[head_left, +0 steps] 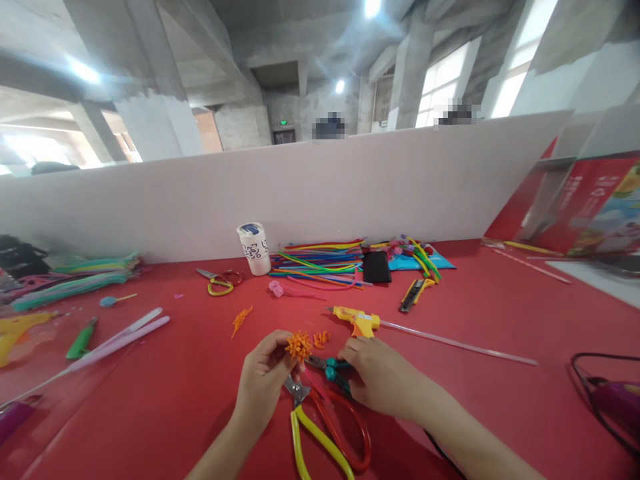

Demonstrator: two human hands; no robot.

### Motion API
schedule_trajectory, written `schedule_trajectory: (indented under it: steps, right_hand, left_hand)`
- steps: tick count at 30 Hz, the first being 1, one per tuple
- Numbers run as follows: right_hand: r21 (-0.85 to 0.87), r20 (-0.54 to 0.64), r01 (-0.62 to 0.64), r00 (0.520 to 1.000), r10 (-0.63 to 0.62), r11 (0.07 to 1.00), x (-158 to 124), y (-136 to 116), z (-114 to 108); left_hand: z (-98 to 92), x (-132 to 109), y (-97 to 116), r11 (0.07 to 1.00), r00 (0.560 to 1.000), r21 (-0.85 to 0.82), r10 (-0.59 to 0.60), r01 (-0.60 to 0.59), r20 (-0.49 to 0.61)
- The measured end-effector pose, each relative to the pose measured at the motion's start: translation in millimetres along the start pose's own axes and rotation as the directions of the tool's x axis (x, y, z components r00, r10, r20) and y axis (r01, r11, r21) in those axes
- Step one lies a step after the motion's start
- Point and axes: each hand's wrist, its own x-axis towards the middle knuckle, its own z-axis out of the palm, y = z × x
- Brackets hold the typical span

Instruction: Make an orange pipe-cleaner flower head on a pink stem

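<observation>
Pinched between the thumb and fingers of my left hand is an orange flower head made of many short fuzzy strands. My right hand grips small teal-handled pliers, whose jaws point left and reach the underside of the flower. Whether the jaws bite on it is hidden. Beneath both hands lie yellow-handled pliers and a red-handled tool with large loops. A small orange curled piece rests just behind the flower, and an orange twisted strip lies farther left.
A yellow glue gun with a long clear stick is behind my right hand. Farther back are a white canister, colored pipe cleaners, a black box, a utility knife and scissors. A white partition stands behind.
</observation>
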Motion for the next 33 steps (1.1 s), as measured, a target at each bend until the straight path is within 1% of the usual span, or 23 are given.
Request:
schedule_trajectory:
  steps: [6,9,11,14,17,20,22,25,27,28,30,32,33]
  right_hand:
    - [0.075,0.007,0.016,1.000,-0.017,0.997,-2.1,4.6,-0.6]
    - [0.139,-0.006,0.012,1.000,-0.011,0.990,0.4,3.9,1.9]
    - [0.194,-0.028,-0.011,0.999,0.017,0.981,3.4,2.8,4.9]
    - [0.296,-0.046,-0.074,0.995,0.091,0.952,10.2,4.2,6.5]
    - [0.406,-0.010,-0.151,0.986,0.169,0.901,15.6,10.9,-1.4]
    - [0.462,0.030,-0.195,0.978,0.204,0.865,12.4,13.9,-13.2]
    - [0.444,0.038,-0.208,0.976,0.214,0.872,4.8,7.1,-16.4]
    - [0.372,0.075,-0.223,0.975,0.210,0.901,-8.1,-18.3,-11.3]
    - [0.212,0.010,-0.185,0.982,0.187,0.960,-12.9,-40.2,-5.4]
    - [0.172,0.002,-0.153,0.988,0.155,0.973,-13.6,-50.5,-2.6]
    - [0.136,0.087,-0.131,0.989,0.120,0.982,-12.5,-66.9,2.4]
    - [0.057,0.182,-0.138,0.975,0.126,0.989,-10.2,-76.0,7.6]
    - [0.004,0.194,-0.138,0.972,0.134,0.990,-9.3,-78.0,10.6]
  left_hand:
    - [1.7,0.5,1.1,0.999,0.999,-0.005,-0.042,0.042,-0.010]
    - [1.7,-0.3,-0.8,0.994,0.994,-0.022,-0.108,0.109,0.014]
    - [1.5,-0.7,-1.5,0.982,0.983,-0.064,-0.177,0.179,0.045]
    - [0.6,-0.6,0.1,0.954,0.963,-0.137,-0.256,0.266,0.091]
    - [-1.1,-0.5,2.8,0.945,0.957,-0.164,-0.267,0.283,0.114]
    - [-2.4,-0.9,3.6,0.950,0.959,-0.162,-0.249,0.269,0.135]
    - [-2.7,-1.0,3.1,0.949,0.958,-0.160,-0.249,0.270,0.143]
    - [-3.6,0.2,1.6,0.954,0.963,-0.153,-0.241,0.259,0.125]
    - [-5.1,1.7,0.2,0.960,0.968,-0.144,-0.224,0.239,0.116]
    - [-6.0,2.5,-0.7,0.963,0.970,-0.142,-0.214,0.229,0.115]
    - [-7.9,3.9,-2.5,0.967,0.973,-0.139,-0.197,0.213,0.123]
    - [-9.3,4.6,-3.9,0.971,0.974,-0.128,-0.184,0.201,0.135]
    - [-9.7,4.8,-4.2,0.974,0.975,-0.118,-0.176,0.193,0.137]
